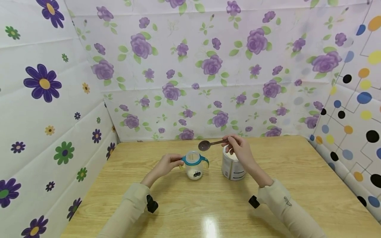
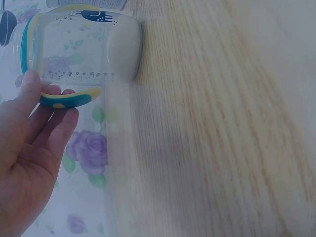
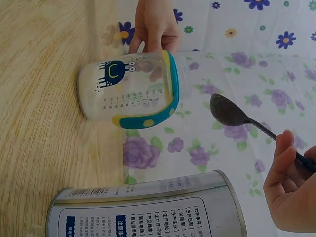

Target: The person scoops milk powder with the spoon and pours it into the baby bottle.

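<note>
A clear baby bottle [image 1: 194,170] with a teal and yellow two-handled collar stands upright on the table, white contents at its bottom. My left hand [image 1: 167,166] grips its left handle [image 2: 69,100], thumb on top and fingers beneath. My right hand [image 1: 239,150] pinches a dark brown spoon [image 1: 204,145] by its handle. The spoon's bowl hangs above and a little right of the bottle's top; in the right wrist view it is clear of the bottle. Under the right hand stands a white and silver can [image 1: 233,168] with its top partly hidden by that hand.
The wooden table [image 1: 184,208] ends at a wall covered with purple-flower cloth [image 1: 171,92]. Flowered cloth [image 1: 63,132] hangs on the left and dotted cloth [image 1: 351,109] on the right. The can stands a short way right of the bottle.
</note>
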Demonstrator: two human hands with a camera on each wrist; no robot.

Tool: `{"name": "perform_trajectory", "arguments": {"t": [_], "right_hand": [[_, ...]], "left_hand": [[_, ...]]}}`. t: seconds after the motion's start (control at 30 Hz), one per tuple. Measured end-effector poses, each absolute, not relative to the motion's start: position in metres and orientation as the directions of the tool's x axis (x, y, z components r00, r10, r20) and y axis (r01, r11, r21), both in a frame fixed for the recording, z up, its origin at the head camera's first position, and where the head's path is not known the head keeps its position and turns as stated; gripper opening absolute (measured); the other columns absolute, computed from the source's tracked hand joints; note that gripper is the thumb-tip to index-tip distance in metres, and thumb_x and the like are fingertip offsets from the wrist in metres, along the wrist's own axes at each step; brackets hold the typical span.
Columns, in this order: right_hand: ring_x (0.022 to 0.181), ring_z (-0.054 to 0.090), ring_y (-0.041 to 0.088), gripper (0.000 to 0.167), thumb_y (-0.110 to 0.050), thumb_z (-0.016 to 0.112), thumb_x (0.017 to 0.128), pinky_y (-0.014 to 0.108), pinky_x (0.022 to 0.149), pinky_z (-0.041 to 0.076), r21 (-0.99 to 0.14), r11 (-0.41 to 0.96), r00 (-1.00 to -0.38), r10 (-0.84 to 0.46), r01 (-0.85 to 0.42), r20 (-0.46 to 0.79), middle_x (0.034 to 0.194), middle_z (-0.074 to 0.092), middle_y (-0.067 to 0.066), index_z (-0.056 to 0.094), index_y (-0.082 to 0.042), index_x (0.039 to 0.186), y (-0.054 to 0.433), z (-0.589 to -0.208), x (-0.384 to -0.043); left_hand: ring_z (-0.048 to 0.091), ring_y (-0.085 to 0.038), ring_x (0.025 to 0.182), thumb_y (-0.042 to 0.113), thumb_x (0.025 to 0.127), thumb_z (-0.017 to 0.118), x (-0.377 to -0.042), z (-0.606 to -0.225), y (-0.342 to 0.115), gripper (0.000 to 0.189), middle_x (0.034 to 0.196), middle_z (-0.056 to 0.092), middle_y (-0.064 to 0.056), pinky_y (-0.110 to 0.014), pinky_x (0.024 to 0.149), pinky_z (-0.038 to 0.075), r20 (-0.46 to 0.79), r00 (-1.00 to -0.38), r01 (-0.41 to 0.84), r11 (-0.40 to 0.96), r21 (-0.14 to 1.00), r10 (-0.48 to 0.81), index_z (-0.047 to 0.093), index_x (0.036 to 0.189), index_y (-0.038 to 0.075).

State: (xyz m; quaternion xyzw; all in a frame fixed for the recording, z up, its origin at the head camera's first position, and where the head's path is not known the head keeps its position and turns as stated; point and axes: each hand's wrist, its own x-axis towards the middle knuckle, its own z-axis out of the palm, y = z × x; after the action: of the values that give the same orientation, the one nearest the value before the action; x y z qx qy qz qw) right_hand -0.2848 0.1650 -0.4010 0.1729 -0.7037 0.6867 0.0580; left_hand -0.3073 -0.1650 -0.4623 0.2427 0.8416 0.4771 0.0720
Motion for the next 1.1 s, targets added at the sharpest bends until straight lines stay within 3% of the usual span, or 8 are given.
{"name": "perform_trajectory", "arguments": {"t": [0.3,0.53,1.1], "right_hand": [[0.058,0.057,0.003,0.039,-0.022,0.042,0.105,0.016,0.05,0.045,-0.948,-0.031,-0.943,-0.094,-0.317,0.319,0.076,0.068,-0.007,0.057,0.014,0.11,0.169,-0.403,-0.287],[0.056,0.054,0.003,0.039,-0.019,0.039,0.106,0.014,0.049,0.044,-0.95,-0.071,-0.95,-0.045,-0.304,0.308,0.073,0.065,-0.008,0.056,0.015,0.107,0.173,-0.403,-0.289],[0.054,0.051,0.005,0.033,-0.019,0.038,0.106,0.014,0.047,0.042,-0.964,-0.128,-0.973,0.041,-0.232,0.228,0.068,0.061,-0.005,0.061,0.001,0.094,0.179,-0.401,-0.292]], "left_hand": [[0.068,-0.027,0.098,0.019,0.095,0.061,-0.307,-0.463,-0.165,0.029,0.108,0.071,-0.013,-0.049,0.089,0.055,0.112,-0.868,0.344,0.424,0.838,0.483,0.067,0.122,0.008],[0.068,-0.023,0.099,0.019,0.095,0.061,-0.307,-0.462,-0.165,0.03,0.109,0.071,-0.011,-0.042,0.089,0.057,0.1,-0.876,0.333,0.442,0.833,0.472,0.067,0.123,0.009],[0.067,-0.028,0.1,0.02,0.096,0.061,-0.307,-0.463,-0.165,0.03,0.109,0.071,-0.013,-0.052,0.091,0.054,0.107,-0.872,0.331,0.414,0.848,0.478,0.067,0.123,0.008]]}}
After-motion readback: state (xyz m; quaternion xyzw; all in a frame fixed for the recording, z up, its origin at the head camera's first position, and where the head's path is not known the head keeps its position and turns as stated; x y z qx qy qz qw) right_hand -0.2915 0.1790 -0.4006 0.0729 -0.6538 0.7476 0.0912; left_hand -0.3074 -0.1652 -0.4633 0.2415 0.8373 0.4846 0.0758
